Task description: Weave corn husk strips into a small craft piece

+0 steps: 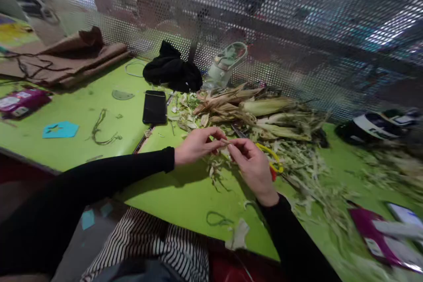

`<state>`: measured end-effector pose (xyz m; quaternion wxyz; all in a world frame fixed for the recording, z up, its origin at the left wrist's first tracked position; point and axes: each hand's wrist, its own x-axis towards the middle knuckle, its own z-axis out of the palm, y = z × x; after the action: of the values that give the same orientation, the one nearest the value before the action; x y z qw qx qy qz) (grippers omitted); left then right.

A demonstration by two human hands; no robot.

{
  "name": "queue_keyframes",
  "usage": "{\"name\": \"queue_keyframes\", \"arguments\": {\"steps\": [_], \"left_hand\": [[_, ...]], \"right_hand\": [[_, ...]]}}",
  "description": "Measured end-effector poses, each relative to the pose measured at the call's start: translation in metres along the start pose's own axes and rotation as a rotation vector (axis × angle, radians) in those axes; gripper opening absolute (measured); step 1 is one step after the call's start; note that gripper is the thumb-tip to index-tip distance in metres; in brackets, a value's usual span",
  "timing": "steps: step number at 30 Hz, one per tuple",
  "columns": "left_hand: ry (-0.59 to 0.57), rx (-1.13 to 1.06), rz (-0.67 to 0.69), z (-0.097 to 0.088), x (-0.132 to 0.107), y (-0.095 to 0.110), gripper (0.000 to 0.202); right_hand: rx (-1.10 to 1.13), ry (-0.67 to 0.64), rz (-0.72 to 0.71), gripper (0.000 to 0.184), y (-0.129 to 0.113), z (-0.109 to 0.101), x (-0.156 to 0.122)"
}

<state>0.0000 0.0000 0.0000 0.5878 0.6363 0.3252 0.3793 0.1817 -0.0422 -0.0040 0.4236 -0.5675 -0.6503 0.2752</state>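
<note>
My left hand (197,146) and my right hand (257,171) meet above the green table, fingertips pinched together. Between them runs a thin, pale strip of dried corn husk (225,142); its ends are hard to make out. Below the fingers hang or lie some curled husk shreds (215,172); I cannot tell whether they touch the strip. Scissors with yellow and orange handles (271,153) lie just behind my right hand, partly hidden by it. A heap of dry corn husks (267,106) rests beyond both hands, with loose shreds (310,180) spread to the right.
A black phone (155,108), a dark cloth bundle (173,70) and a pale green cup-like container (222,68) stand or lie toward the perforated metal screen (297,44). Leftward are a blue paper tag (60,129), twisted fibre (99,130) and brown folded material (76,61).
</note>
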Motion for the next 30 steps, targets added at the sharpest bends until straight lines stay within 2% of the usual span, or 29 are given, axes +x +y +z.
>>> {"name": "queue_keyframes", "arguments": {"steps": [7,11,14,19,24,30], "left_hand": [[-0.033,-0.217,-0.217,0.003,-0.001,0.009,0.006],[-0.088,-0.289,-0.329,-0.001,0.0,0.014,0.008],[-0.104,-0.286,-0.361,-0.004,0.0,0.017,0.009],[-0.104,-0.374,-0.336,-0.004,0.001,0.007,0.007],[-0.103,-0.402,-0.244,-0.005,0.005,-0.006,0.008],[-0.137,-0.419,-0.237,-0.009,0.004,-0.002,0.006]], "right_hand": [[-0.034,0.002,-0.011,0.022,-0.004,0.001,-0.003],[-0.136,0.019,-0.116,0.019,-0.007,0.003,-0.004],[-0.264,0.042,-0.254,0.018,-0.009,0.003,-0.006],[-0.428,0.082,-0.436,0.017,-0.009,0.002,-0.008],[-0.436,0.082,-0.428,0.014,-0.007,0.003,-0.006],[-0.373,0.095,-0.391,0.01,-0.009,0.005,-0.009]]}}
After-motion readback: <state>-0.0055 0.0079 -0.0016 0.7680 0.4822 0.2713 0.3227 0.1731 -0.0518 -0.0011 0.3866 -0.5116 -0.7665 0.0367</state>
